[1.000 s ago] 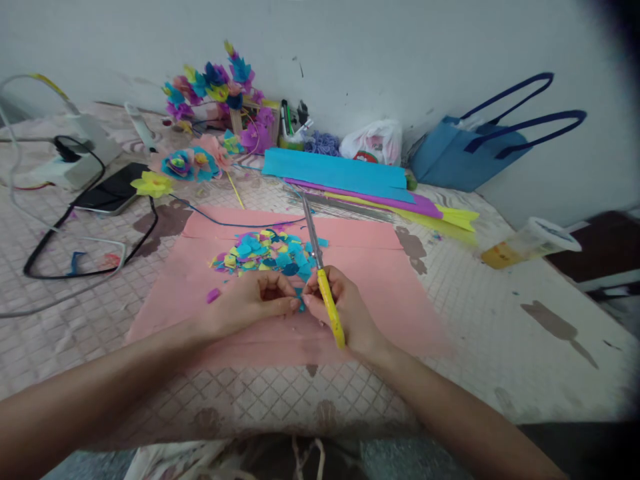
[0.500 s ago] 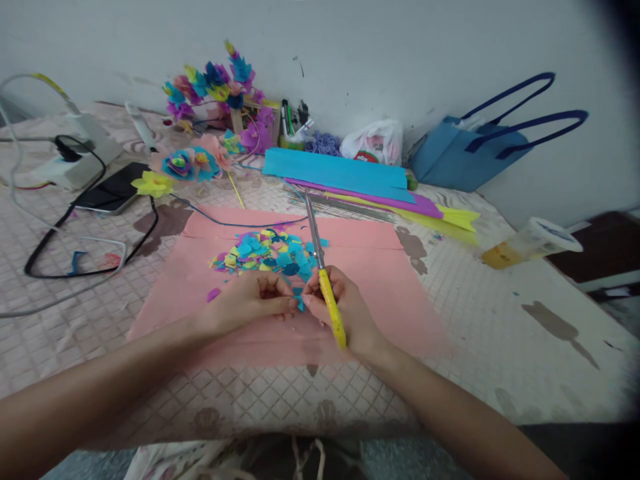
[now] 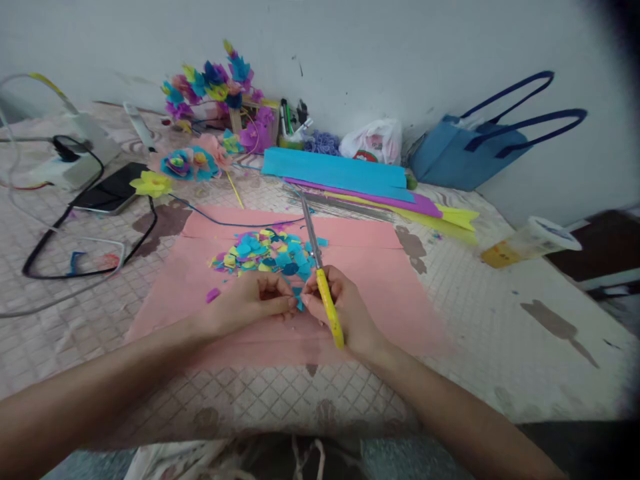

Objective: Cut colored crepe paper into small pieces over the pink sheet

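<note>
A small blue paper piece [image 3: 299,299] is held above the near half of a pink sheet [image 3: 385,287], between the tips of both hands. Its left edge is pinched by the thumb and forefinger of the left hand [image 3: 250,301], whose other fingers are curled inward. Its right edge is met by the thumb and forefinger of the right hand [image 3: 346,312], which are drawn close together; how firmly the paper is gripped there cannot be told. The scissors [image 3: 328,303] are also held in the right hand, with the yellow handle lying across it and the blades pointed away toward the far edge of the sheet. Just beyond the fingers, a heap of paper scraps [image 3: 265,250] in blue, yellow and purple is spread on the sheet, and a purple scrap [image 3: 213,295] is seen beside the left wrist. The sheet is laid on a cloth-covered desk [image 3: 280,393]. Past its far left corner a yellow paper flower [image 3: 151,184] is placed, joined to a blue stem [image 3: 225,222] that is stretched across the sheet's far edge. Behind the scissor tips, a folded blue paper [image 3: 335,172] is stacked over purple and yellow paper.
</note>
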### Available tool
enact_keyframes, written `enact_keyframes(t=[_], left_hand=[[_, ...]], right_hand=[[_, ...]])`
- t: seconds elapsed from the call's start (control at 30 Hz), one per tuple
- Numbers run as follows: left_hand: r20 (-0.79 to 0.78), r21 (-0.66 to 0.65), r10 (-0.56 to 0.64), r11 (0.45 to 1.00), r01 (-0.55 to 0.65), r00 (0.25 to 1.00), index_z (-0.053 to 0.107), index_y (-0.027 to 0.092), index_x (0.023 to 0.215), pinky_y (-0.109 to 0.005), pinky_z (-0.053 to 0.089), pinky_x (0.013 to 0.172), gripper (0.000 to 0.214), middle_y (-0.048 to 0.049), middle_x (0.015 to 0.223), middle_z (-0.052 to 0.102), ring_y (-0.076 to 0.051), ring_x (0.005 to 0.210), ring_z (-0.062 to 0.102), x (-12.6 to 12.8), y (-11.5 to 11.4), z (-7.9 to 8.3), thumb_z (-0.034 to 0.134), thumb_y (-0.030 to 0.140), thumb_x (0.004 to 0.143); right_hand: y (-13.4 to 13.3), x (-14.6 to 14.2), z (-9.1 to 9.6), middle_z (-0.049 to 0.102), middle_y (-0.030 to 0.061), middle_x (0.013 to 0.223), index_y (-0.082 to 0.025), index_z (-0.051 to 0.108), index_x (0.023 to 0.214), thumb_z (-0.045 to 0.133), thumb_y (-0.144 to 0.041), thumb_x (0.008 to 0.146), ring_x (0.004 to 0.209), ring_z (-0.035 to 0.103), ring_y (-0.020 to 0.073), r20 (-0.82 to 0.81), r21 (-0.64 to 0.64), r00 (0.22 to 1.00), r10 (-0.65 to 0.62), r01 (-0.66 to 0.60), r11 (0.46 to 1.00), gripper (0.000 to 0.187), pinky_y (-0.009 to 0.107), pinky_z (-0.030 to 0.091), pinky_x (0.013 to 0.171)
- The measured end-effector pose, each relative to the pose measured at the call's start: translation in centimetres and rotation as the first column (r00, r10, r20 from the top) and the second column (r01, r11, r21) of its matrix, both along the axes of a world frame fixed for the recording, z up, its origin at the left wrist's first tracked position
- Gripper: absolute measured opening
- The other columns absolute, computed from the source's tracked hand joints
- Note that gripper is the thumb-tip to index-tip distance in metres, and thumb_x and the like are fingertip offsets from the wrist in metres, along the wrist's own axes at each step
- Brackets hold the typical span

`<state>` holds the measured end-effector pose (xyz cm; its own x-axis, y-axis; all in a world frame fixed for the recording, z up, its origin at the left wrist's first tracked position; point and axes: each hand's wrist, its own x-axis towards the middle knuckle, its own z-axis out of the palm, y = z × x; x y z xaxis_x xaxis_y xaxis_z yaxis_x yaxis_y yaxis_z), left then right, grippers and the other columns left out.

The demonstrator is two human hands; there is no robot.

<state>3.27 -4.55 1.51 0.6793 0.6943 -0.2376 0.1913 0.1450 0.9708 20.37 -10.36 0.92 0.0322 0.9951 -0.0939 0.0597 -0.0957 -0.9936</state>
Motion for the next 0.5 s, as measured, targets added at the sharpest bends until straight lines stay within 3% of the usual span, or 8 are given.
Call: enact_keyframes(t=[0.17, 0.5], left_hand=[[0.007, 0.02, 0.008, 1.0, -0.009, 1.0, 0.062, 0.015, 0.068, -0.025, 0.048, 0.063, 0.014, 0.0003, 0.066, 0.065, -0.012, 0.063, 0.061, -0.05, -0.13, 0.27, 0.068, 0.027, 0.074], [0.019, 0.02, 0.002, 1.0, -0.003, 1.0, 0.061, 0.015, 0.066, -0.025, 0.048, 0.062, 0.016, -0.0001, 0.066, 0.065, -0.012, 0.062, 0.061, -0.01, -0.16, 0.21, 0.068, 0.027, 0.074]], right_hand=[[-0.07, 0.11, -0.04, 0.05, -0.0053, 0.068, -0.021, 0.048, 0.079, 0.066, -0.03, 0.07, 0.047, 0.041, 0.0069, -0.018, -0.015, 1.0, 0.023, -0.023, 1.0, 0.022, 0.022, 0.035, 0.044], [0.02, 0.23, -0.41, 0.05, -0.0053, 0.068, -0.021, 0.048, 0.079, 0.064, -0.027, 0.072, 0.046, 0.04, 0.0059, -0.017, -0.012, 0.999, 0.027, -0.027, 1.0, 0.019, 0.021, 0.034, 0.042]])
